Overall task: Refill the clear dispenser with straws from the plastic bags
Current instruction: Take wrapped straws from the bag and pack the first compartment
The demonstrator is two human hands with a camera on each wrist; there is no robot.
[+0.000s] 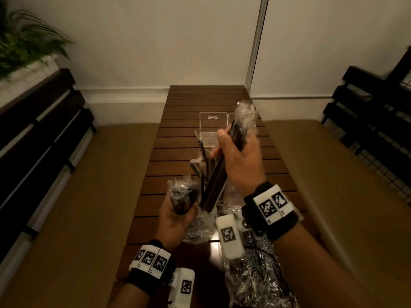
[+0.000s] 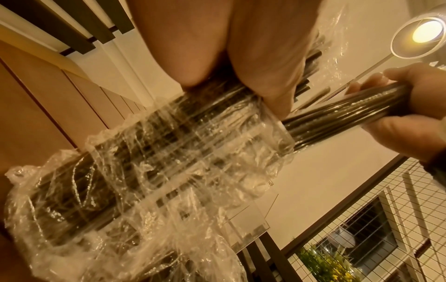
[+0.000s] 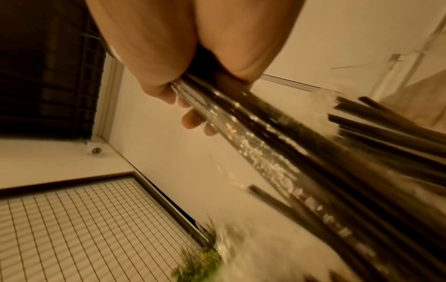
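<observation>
**Head view:** Clasping a tight bundle of black straws (image 1: 216, 185) in the right grip (image 1: 240, 165), closed round its middle, and slanting it up over the slatted wooden counter (image 1: 178, 138). Clutching a crumpled plastic bag (image 1: 184, 196) of more straws in the left grip (image 1: 175, 216), closed round the bag, just beside the bundle's lower end. Leaving the clear dispenser (image 1: 206, 130) standing on the counter beyond both grips, lid raised, contents too faint to tell. Letting a few loose straws (image 1: 201, 152) fan out between the grips and the dispenser. Probably risking a scatter across the counter should these slide free. Also carrying a scrap of clear wrap (image 1: 246, 116) on the bundle's far end, likely to snag on the dispenser's rim or go in with the straws unless stripped off. Keeping a second bag (image 1: 255, 281) lying near the right wrist.

**Left wrist view:** Pressing thin film against the straws inside the plastic bag (image 2: 156, 171) with the left grip (image 2: 260, 57). Holding the black straws (image 2: 337, 114) at the bag's mouth in the right grip (image 2: 410, 124). Possibly inviting a tear or a slip here, given such slick, stretchy film.

**Right wrist view:** Blurring heavily, yet showing fingertips (image 3: 190, 120) curling under the glossy black straws (image 3: 289, 143) in the right grip (image 3: 193, 47). Splaying at the far ends, and so perhaps shedding outer straws if that hold is loosening during a tilt toward the dispenser.
</observation>
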